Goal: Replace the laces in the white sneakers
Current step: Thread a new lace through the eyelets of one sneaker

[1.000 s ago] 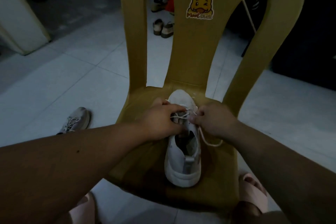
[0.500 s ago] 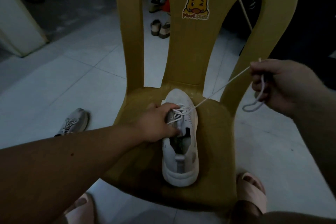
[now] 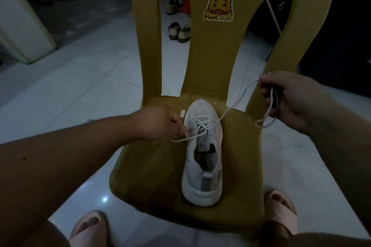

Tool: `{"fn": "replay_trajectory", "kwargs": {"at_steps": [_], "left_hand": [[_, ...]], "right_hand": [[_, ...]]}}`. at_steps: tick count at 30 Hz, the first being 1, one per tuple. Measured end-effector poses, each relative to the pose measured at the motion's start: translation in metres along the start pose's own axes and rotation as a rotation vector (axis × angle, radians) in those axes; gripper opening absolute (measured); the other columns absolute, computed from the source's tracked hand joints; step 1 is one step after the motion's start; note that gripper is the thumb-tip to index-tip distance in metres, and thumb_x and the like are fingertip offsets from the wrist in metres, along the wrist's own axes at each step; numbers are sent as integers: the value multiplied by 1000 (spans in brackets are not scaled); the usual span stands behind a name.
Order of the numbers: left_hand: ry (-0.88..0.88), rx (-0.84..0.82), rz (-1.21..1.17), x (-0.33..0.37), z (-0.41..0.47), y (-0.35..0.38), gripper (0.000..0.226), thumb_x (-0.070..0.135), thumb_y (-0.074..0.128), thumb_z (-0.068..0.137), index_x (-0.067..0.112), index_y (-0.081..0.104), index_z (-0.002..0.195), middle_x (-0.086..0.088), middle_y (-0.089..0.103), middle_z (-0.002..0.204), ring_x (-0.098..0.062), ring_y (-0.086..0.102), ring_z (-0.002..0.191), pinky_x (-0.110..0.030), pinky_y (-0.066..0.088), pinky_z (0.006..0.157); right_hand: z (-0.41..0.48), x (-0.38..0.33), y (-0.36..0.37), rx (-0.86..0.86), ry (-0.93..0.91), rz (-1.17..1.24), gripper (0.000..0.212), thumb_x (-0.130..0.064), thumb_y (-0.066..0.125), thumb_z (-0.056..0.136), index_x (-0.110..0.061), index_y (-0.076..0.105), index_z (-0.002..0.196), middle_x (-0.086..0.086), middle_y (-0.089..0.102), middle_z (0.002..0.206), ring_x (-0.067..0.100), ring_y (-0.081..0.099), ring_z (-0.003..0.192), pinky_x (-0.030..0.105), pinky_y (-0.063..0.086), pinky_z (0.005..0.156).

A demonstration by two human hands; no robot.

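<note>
Floor (image 3: 80, 90): pale tile, fills most of frame, dim light. Yellow plastic chair (image 3: 210, 56) centre frame, backrest toward top, seat toward me.

L and R forearms come in from bottom corners. Hands well apart.

White sneaker (image 3: 212, 158) sits on the seat, mid-frame, toe toward the backrest, heel toward bottom edge, sole down.

Right hand (image 3: 291, 98) is at right-centre, off the seat's right edge and raised, fingers curled round the lace (image 3: 225, 112). Lace runs slack from the upper eyelets up-right into that fist, w/ a loop hanging below it.

Left hand (image 3: 158, 124) is at the sneaker's left side, fingers curled, fingertips at the shoe's edge where the lace's other end passes. Short tail pokes out lower-left of hand. Pinching lace or just steadying shoe, I can't tell.

Pink slippers on my feet, bottom left (image 3: 88, 226) and bottom right (image 3: 281, 212).

Pair of sandals (image 3: 179, 32) on the floor, seen thru backrest gap, upper centre. Duck sticker (image 3: 218, 4) on backrest, top centre.
</note>
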State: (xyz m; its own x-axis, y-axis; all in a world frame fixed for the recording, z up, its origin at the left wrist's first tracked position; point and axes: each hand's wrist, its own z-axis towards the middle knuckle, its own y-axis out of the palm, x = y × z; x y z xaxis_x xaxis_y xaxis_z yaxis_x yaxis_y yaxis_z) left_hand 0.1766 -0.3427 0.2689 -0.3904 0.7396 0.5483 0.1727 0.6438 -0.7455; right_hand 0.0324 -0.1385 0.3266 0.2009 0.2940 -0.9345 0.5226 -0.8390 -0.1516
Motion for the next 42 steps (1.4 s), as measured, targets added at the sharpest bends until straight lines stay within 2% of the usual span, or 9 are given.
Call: {"fn": "replay_trajectory", "kwargs": {"at_steps": [5,9,16,21,26,30,36,39,42], "left_hand": [[-61,-324,292,-6,-18,-20,22,49,55,88,34,68,96,19,60,85,2,54,77,-16,39,69],[-169,-549,448,-12,-25,-32,25,37,55,92,23,65,75,15,50,60,3,47,58,-11,32,54],[-280,-456,183,-61,-45,-75,42,57,58,65,21,57,44,2,49,48,-21,41,56,-33,36,63],[-459,-460,458,-89,-53,-73,60,40,52,93,22,58,36,8,51,40,-13,46,51,-29,41,68],[-464,-432,404,-80,-47,-51,29,33,52,95,19,65,73,6,58,62,-10,51,60,-17,38,59],[-344,-204,448,-57,-36,-42,33,43,56,91,24,59,118,7,57,113,-13,55,103,-20,38,75],[-67,65,169,5,-13,-6,28,48,56,89,29,66,106,12,59,94,-3,56,85,-21,45,73],[-60,-1,80,28,-1,18,38,53,61,83,27,60,110,9,60,98,-5,55,85,-21,45,66],[-117,51,143,34,11,35,49,48,68,80,17,52,114,1,60,102,-11,55,86,-19,38,55]], "right_hand": [[7,3,2,44,-11,92,20,-27,53,93,-16,57,77,-2,51,69,10,42,55,24,33,47],[9,5,2,74,-21,159,21,-27,49,95,-13,59,82,1,67,88,6,45,55,21,36,48],[12,9,-2,129,24,221,20,-25,50,95,-10,59,85,4,70,89,4,45,48,18,36,43],[12,9,-2,181,43,244,23,-25,51,93,-13,60,76,6,71,92,5,45,50,21,36,47],[9,9,2,157,1,9,24,-31,48,96,-14,59,83,0,63,77,10,43,57,26,35,51],[4,13,9,241,-213,-600,34,-41,38,100,-19,56,81,1,49,70,12,42,59,28,33,54],[-1,11,32,239,-486,-842,33,-6,34,98,-5,61,118,19,64,114,24,63,92,30,49,77],[-8,12,48,123,-509,-714,35,-16,33,101,-9,64,114,14,67,106,1,51,61,20,39,48],[-10,14,54,167,-634,-626,32,-23,44,100,-23,59,128,-5,63,105,-7,43,65,8,30,57]]}}
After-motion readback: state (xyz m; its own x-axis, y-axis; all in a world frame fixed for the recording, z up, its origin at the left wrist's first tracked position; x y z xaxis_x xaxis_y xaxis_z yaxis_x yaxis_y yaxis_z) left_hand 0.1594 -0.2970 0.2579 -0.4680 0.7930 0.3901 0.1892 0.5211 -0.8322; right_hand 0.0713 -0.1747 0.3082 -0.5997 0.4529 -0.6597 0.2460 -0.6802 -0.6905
